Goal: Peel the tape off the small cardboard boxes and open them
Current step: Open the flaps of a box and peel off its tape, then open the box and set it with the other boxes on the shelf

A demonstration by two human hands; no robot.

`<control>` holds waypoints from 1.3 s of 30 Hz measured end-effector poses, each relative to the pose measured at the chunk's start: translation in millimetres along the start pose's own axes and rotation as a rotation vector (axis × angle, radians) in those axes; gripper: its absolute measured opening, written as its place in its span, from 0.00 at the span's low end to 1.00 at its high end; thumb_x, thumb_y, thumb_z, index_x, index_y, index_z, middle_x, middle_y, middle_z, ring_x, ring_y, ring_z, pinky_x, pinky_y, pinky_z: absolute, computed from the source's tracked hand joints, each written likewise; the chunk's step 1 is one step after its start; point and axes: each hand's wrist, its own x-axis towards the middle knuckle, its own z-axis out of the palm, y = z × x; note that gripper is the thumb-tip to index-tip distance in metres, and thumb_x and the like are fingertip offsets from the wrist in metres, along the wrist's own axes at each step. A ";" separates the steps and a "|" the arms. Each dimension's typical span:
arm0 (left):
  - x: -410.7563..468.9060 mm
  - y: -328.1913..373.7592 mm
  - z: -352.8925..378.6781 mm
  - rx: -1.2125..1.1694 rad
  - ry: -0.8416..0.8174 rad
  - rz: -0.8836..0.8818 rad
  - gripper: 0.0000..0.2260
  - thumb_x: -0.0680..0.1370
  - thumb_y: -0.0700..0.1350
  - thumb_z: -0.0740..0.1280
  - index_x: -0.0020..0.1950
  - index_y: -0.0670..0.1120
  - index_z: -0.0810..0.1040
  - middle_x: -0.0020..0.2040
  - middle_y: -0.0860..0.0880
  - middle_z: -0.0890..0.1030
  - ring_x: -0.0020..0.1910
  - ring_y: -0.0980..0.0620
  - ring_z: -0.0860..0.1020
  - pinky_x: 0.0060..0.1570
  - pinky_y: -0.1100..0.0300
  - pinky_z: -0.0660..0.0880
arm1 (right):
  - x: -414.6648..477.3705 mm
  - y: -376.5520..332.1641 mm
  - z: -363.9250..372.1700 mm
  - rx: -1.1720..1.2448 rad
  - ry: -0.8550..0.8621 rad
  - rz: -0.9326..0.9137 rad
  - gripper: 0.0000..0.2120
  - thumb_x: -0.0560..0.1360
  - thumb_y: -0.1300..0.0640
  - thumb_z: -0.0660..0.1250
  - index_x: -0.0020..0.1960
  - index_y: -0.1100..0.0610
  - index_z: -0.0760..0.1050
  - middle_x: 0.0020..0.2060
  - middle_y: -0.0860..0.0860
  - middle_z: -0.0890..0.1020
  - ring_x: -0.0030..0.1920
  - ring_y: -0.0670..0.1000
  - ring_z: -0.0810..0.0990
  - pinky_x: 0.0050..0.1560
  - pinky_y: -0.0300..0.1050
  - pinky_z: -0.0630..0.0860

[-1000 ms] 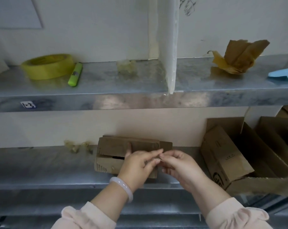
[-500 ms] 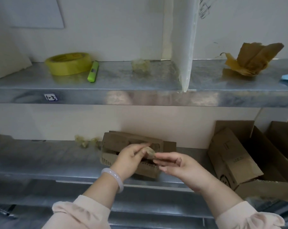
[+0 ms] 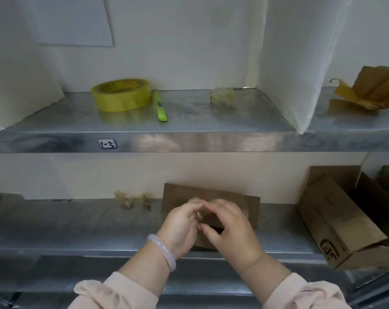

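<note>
Since half a second ago our two hands have closed together in front of the small cardboard box; before, the right one hung apart with its fingers loose. That box sits on the lower shelf, close to the back wall and mostly hidden behind our hands. We judge the step in hand to be the tape peeling, well along on this box: a pale scrap of tape shows where the fingertips meet. Our left hand, at seven o'clock of the box, curls its fingers and thumb in a pinch on that scrap. Our right hand, at five o'clock, bends its fingers towards the same spot, but through the blur we cannot tell whether it grips anything. The next move, we think, calls for pulling the scrap free, dropping it, then lifting the flaps. Crumpled tape wads lie at nine o'clock of the box, larger cartons at three o'clock.
</note>
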 end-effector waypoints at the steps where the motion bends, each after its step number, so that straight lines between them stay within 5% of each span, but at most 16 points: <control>1: -1.9 3.5 -4.9 -0.113 -0.059 -0.061 0.01 0.72 0.40 0.61 0.42 0.43 0.71 0.39 0.44 0.74 0.41 0.50 0.74 0.41 0.57 0.66 | 1.9 -0.2 6.5 -0.040 0.003 -0.005 0.19 0.65 0.56 0.77 0.55 0.51 0.79 0.50 0.44 0.81 0.53 0.43 0.75 0.57 0.29 0.66; 4: -8.3 9.3 -21.1 -0.231 -0.128 -0.165 0.10 0.72 0.36 0.61 0.53 0.43 0.72 0.44 0.43 0.77 0.46 0.49 0.77 0.51 0.56 0.73 | 4.7 -0.3 20.3 -0.121 0.076 0.014 0.10 0.65 0.58 0.76 0.45 0.53 0.81 0.43 0.46 0.82 0.47 0.43 0.76 0.51 0.33 0.72; 6: -12.1 8.6 -35.2 -0.049 -0.068 -0.149 0.13 0.79 0.32 0.57 0.57 0.45 0.75 0.50 0.44 0.81 0.51 0.51 0.80 0.54 0.58 0.77 | 7.0 -3.8 25.5 -0.154 0.095 0.041 0.06 0.71 0.53 0.68 0.45 0.52 0.81 0.41 0.46 0.83 0.45 0.45 0.78 0.46 0.41 0.77; 9: -15.4 13.3 -57.1 0.227 0.002 -0.053 0.12 0.79 0.35 0.64 0.59 0.47 0.77 0.56 0.44 0.82 0.55 0.51 0.81 0.51 0.58 0.79 | 13.2 -13.8 36.8 -0.128 0.057 0.006 0.11 0.74 0.52 0.62 0.49 0.52 0.83 0.44 0.45 0.84 0.47 0.47 0.78 0.54 0.36 0.72; 12: -13.0 23.9 -83.6 0.341 0.140 0.031 0.07 0.76 0.35 0.67 0.54 0.42 0.80 0.46 0.44 0.84 0.43 0.52 0.84 0.40 0.60 0.81 | 13.9 -26.2 47.5 -0.143 -0.058 0.072 0.18 0.78 0.49 0.59 0.64 0.51 0.77 0.57 0.49 0.81 0.57 0.51 0.76 0.63 0.39 0.69; 16: 0.2 41.5 -142.4 0.531 0.414 0.108 0.04 0.74 0.41 0.72 0.47 0.42 0.80 0.38 0.45 0.83 0.31 0.57 0.81 0.29 0.65 0.75 | 1.6 -22.2 52.9 -0.457 -0.502 0.400 0.38 0.72 0.29 0.42 0.77 0.43 0.43 0.76 0.47 0.57 0.75 0.51 0.55 0.75 0.44 0.50; 18: 8.5 51.3 -175.0 0.668 0.553 0.127 0.09 0.71 0.44 0.75 0.43 0.45 0.77 0.35 0.45 0.82 0.29 0.53 0.78 0.29 0.62 0.72 | -0.7 -22.7 55.1 -0.534 -0.553 0.404 0.41 0.67 0.27 0.37 0.77 0.42 0.42 0.78 0.45 0.49 0.77 0.49 0.47 0.75 0.46 0.41; 20: 12.3 62.1 -197.5 0.715 0.627 0.136 0.11 0.70 0.47 0.76 0.42 0.44 0.76 0.34 0.45 0.82 0.29 0.51 0.78 0.31 0.61 0.74 | 3.4 -24.8 56.1 -0.520 -0.508 0.433 0.36 0.73 0.28 0.47 0.77 0.42 0.49 0.77 0.44 0.52 0.76 0.48 0.48 0.74 0.44 0.42; 22: 17.6 68.7 -214.3 0.691 0.655 0.108 0.08 0.73 0.46 0.74 0.41 0.45 0.77 0.35 0.46 0.82 0.33 0.49 0.81 0.36 0.57 0.79 | 7.6 -26.8 57.7 -0.507 -0.443 0.455 0.31 0.74 0.31 0.54 0.74 0.42 0.58 0.75 0.45 0.57 0.74 0.48 0.54 0.74 0.43 0.50; 25: 31.2 73.7 -245.0 0.607 0.659 0.065 0.02 0.76 0.45 0.69 0.44 0.47 0.80 0.40 0.45 0.82 0.39 0.44 0.82 0.49 0.48 0.80 | 16.3 -28.6 61.6 -0.625 -0.434 0.483 0.35 0.68 0.24 0.46 0.70 0.38 0.63 0.71 0.46 0.64 0.71 0.51 0.60 0.72 0.47 0.57; 27: 45.4 71.1 -264.3 0.663 0.643 0.038 0.12 0.73 0.51 0.67 0.54 0.50 0.82 0.51 0.44 0.84 0.49 0.43 0.82 0.58 0.47 0.77 | 17.1 -27.5 63.8 -0.644 -0.480 0.489 0.41 0.64 0.21 0.37 0.72 0.35 0.60 0.70 0.46 0.65 0.69 0.51 0.61 0.71 0.49 0.59; 31: 57.5 65.1 -269.2 0.969 0.560 -0.059 0.19 0.81 0.45 0.60 0.72 0.44 0.70 0.72 0.44 0.69 0.71 0.43 0.68 0.71 0.55 0.61 | 11.5 -20.2 53.5 -0.487 -0.495 0.525 0.35 0.70 0.28 0.51 0.75 0.36 0.52 0.74 0.44 0.60 0.72 0.50 0.58 0.73 0.48 0.57; 36: 63.2 59.3 -271.2 1.140 0.488 -0.080 0.21 0.79 0.45 0.63 0.72 0.45 0.70 0.73 0.44 0.69 0.72 0.44 0.66 0.72 0.54 0.59 | -0.5 -15.8 42.6 -0.654 -0.498 0.643 0.44 0.61 0.20 0.42 0.74 0.35 0.49 0.76 0.45 0.54 0.76 0.51 0.50 0.74 0.57 0.48; 39: 59.0 59.5 -253.3 1.318 0.506 0.084 0.20 0.78 0.47 0.62 0.70 0.46 0.73 0.70 0.44 0.73 0.70 0.43 0.68 0.71 0.53 0.60 | -1.5 -17.7 45.3 -0.654 -0.518 0.664 0.46 0.59 0.19 0.37 0.75 0.35 0.45 0.77 0.44 0.50 0.76 0.51 0.47 0.74 0.59 0.43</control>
